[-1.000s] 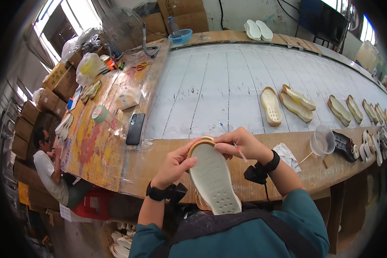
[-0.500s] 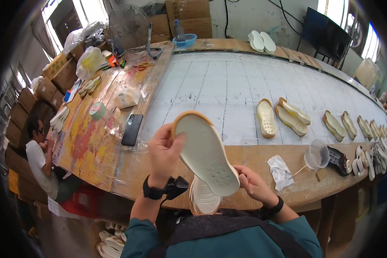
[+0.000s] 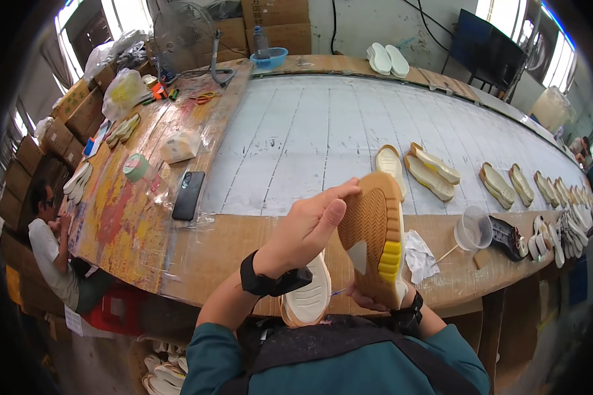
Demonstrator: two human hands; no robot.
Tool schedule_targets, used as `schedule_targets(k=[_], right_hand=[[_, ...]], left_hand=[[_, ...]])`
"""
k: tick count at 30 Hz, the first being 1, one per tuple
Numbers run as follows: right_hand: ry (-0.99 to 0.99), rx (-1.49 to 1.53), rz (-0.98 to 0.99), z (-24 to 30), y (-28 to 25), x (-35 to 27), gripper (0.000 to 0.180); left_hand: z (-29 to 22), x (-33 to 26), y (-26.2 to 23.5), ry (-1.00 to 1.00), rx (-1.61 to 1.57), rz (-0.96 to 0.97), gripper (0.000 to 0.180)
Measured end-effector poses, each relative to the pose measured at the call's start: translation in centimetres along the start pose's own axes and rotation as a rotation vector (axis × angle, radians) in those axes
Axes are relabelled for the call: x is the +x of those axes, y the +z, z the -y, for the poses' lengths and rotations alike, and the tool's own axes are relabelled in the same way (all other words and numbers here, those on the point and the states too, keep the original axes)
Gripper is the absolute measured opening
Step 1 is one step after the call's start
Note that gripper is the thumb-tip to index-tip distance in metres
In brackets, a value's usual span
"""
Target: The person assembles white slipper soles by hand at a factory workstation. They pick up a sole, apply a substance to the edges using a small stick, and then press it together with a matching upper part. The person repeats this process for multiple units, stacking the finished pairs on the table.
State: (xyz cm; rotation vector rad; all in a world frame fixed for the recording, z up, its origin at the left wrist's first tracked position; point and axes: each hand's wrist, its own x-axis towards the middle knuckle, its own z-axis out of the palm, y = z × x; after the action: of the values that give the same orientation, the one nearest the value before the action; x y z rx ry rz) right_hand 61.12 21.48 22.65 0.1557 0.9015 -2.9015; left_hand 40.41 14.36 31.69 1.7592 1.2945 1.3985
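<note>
I see a matt, textured tan rubber sole [image 3: 374, 237] over a paint-stained wooden bench [image 3: 122, 217] with cardboard edging.

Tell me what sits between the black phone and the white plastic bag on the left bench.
Head view: a green tape roll lies between phone and bag.

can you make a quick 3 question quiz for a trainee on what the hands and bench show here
1. True or false: the brown ridged rubber shoe sole with a yellow side patch is held up with its tread facing the camera.
2. Which hand supports that sole from below? A) left hand B) right hand
3. Fill in: the black flat phone lies on the ___ side of the wooden workbench.

Key: 1 true; 2 B; 3 left
</note>
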Motion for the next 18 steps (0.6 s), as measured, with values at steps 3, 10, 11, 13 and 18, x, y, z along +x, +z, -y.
schedule_targets(k=[3,10,11,13,18], right_hand=[[-0.350,-0.648,-0.205,0.8,-0.7,-0.1,0.022],[-0.833,-0.753,-0.768,7.8,1.2,-1.9,0.029],[-0.898,-0.765,-0.790,7.8,2.1,-1.5,0.031],[-0.947,-0.830,-0.690,7.1,3.4,-0.2,0.036],[-0.911,-0.808,-0.270,5.5,6.9,2.1,0.039]], left_hand=[[-0.6,-0.6,-0.3,-0.188,-0.513,-0.047,0.040],[0.3,-5.1,0.7,-0.314,-0.648,0.048,0.034],[0.2,-5.7,1.9,-0.330,-0.488,0.030,0.040],[0.3,-6.4,3.3,-0.447,-0.343,0.114,0.042],[0.8,-8.3,4.3,-0.304,0.126,0.098,0.033]])
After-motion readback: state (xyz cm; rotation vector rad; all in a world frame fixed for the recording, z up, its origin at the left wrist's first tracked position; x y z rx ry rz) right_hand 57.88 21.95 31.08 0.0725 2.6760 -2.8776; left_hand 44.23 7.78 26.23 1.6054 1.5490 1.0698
